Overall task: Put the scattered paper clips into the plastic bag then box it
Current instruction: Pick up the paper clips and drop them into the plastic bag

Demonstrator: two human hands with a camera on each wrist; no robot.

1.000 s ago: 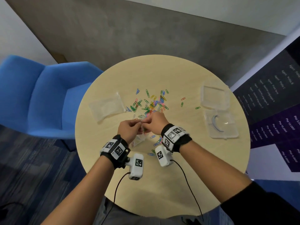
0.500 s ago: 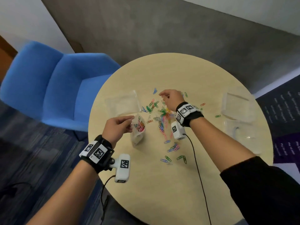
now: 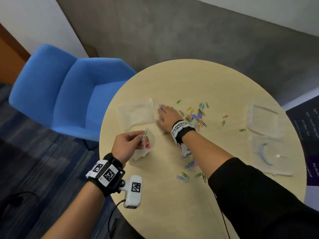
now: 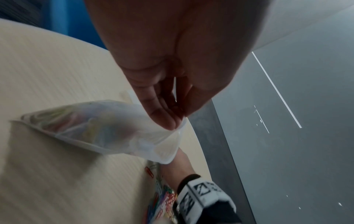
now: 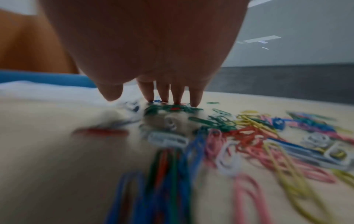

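Here left hand [image 3: 124,147] pinches crinkly plastic bag [image 3: 145,146] rim; right hand [image 3: 166,117] apparently flat-fingered on wiry paper clips [image 3: 196,116].

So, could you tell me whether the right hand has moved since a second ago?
Yes. The right hand left the held bag and reached across the table to the empty bag.

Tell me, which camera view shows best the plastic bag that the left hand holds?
The left wrist view: the plastic bag fills it, pinched by the left hand. The head view shows it small; the right wrist view misses it.
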